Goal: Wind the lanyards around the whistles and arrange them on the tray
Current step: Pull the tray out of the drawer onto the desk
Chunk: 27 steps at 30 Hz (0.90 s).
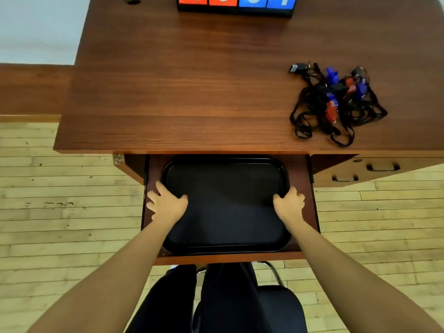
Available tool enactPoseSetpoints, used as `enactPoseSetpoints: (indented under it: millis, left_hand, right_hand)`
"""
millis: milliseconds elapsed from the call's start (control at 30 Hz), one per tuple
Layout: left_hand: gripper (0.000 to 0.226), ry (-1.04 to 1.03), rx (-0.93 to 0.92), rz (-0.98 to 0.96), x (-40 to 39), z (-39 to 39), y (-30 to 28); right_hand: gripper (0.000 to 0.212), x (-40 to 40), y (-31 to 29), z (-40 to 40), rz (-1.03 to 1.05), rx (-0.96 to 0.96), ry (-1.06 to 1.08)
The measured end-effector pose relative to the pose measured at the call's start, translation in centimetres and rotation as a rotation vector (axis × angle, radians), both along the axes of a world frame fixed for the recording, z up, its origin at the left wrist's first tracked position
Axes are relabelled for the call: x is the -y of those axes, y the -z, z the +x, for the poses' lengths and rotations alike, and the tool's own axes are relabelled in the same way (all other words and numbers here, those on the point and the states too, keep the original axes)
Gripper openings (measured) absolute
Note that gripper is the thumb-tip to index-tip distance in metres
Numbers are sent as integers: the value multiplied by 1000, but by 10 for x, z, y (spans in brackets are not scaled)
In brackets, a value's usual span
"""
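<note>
A black rectangular tray [225,169] lies in a pulled-out drawer [310,212] under the desk top. My left hand [165,204] grips the tray's left rim, thumb inside the tray and fingers spread over the edge. My right hand [289,204] grips the right rim the same way. On the right of the desk lies a tangled pile of whistles [336,99], blue, red and black, with their black lanyards [310,116] looped loosely around them.
The wooden desk top [192,92] stretches wide between the pile and the left edge. A red and blue scoreboard [236,4] stands at the back. Side drawers with handles [383,167] are at right. A black chair [276,308] and my legs are below.
</note>
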<state>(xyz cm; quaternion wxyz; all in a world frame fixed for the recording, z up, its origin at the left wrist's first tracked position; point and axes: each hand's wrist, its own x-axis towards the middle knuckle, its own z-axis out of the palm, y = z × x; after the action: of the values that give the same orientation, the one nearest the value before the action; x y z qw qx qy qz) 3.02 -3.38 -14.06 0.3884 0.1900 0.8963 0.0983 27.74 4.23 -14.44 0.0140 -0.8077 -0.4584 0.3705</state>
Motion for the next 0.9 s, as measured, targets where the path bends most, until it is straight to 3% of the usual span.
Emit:
enactPoseSetpoints:
  millis: [467, 900]
  left_hand:
    - [76, -61, -111, 119, 31, -5, -35]
    - [78, 92, -310, 194, -20, -52, -70]
  right_hand:
    - [41, 24, -32, -21, 232, 69, 167]
    - [42, -33, -77, -59, 348, -128, 49]
